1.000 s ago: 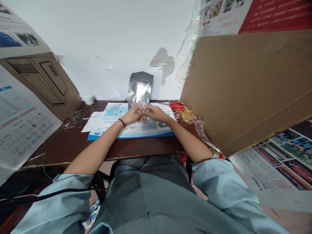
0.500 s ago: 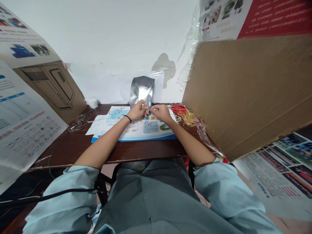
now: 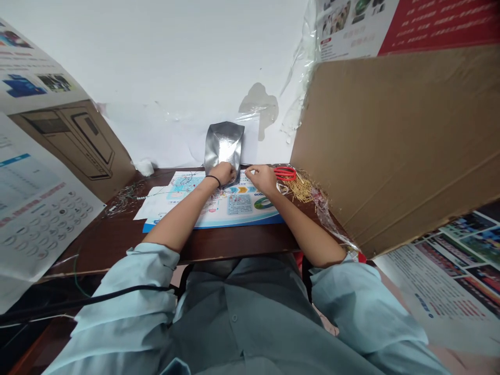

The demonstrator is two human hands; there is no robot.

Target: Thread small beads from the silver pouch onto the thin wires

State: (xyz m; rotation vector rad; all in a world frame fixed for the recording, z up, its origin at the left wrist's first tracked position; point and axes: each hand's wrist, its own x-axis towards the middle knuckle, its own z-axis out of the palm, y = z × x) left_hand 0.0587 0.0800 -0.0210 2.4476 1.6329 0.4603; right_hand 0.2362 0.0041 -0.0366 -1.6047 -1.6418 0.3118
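The silver foil pouch stands upright at the back of the tabletop, long axis vertical. The left hand is nearer, its grip curled against the pouch's base, hold unclear. The right hand's grip, nearly closed, holds nothing I can make out, just beside the red-handled scissors.

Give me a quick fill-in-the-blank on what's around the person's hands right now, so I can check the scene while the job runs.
The left hand is at the foot of the upright ____ pouch.
That wrist wears a thin ____ band.
Next to the right hand lie scissors with ____ handles.
Beside those scissors lies a loose heap of ____ pins.

Missing words: silver; black; red; gold-coloured.
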